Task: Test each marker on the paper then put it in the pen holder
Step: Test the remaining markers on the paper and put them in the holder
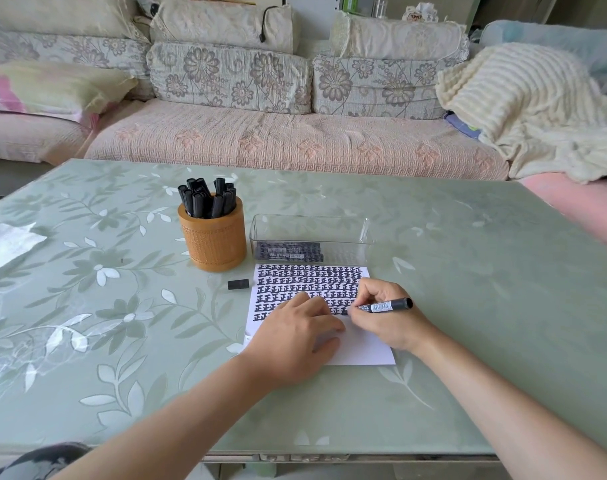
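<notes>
A white paper (361, 348) lies on the table, its upper half filled with rows of black marks. My right hand (388, 317) grips a black marker (387, 306) with its tip on the paper at the end of the lowest row. My left hand (295, 337) rests flat on the paper, fingers spread, holding it down. The marker's black cap (238, 284) lies on the table left of the paper. An orange round pen holder (213, 237) stands behind it with several black markers (208, 199) upright inside.
A clear plastic box (309, 237) holding a few black markers lies just behind the paper. The green floral table (468, 306) has a white sheet (4, 244) at its left edge. A sofa with cushions and a cream blanket (524, 105) stands beyond.
</notes>
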